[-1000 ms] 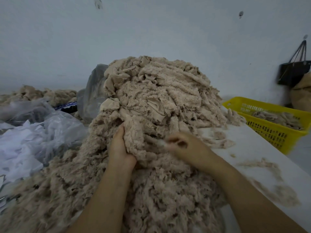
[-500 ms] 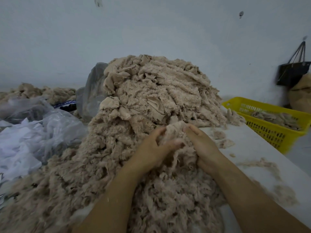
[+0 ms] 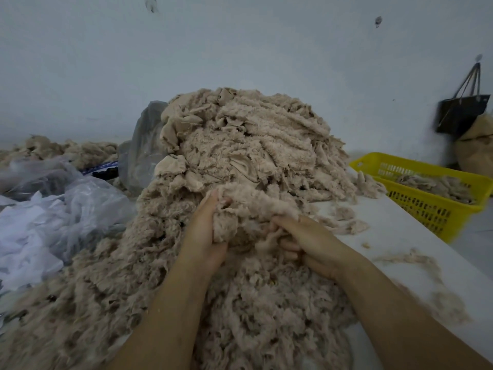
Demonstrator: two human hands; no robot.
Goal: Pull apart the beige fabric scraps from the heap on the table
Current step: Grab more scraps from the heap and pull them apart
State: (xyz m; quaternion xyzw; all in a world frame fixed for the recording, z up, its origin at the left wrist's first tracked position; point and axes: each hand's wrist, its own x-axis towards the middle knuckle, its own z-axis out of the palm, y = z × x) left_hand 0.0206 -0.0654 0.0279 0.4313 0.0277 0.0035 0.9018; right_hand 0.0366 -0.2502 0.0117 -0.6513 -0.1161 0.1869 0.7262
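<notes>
Pale bare wall [image 3: 240, 49] stands behind a white desk [image 3: 416, 236], and most of that desk is taken up by a tall heap [image 3: 240, 145] of beige fabric scraps. Both hands are at the near foot of the heap, working one clump [image 3: 250, 206] that stretches between them. The left hand [image 3: 204, 236] grips the clump's left end, its fingers [image 3: 210, 201] curled up into the fabric with the thumb closed over the front. The right hand [image 3: 314, 244] holds the other end lower down, fingers [image 3: 289, 248] bent round a twisted strand. How tightly it pinches cannot be told, as fluff hides the tips. The clump looks drawn out but not yet parted, so this pull seems about midway.

As for the whole job, it looks far from finished. The upper part of the heap is dense, layered and folded, and seems untouched. The loose fluff [image 3: 253, 316] spread in front, under the forearms and off to the left, reads as material already teased apart. A few stray bits [image 3: 410, 260] lie on the bare desk to the right. A yellow basket [image 3: 432, 209] just beyond the desk's right edge holds a thin layer of scraps. Clear plastic bags [image 3: 66, 217] lie to the left, and a black bag [image 3: 461, 113] hangs on the wall.
</notes>
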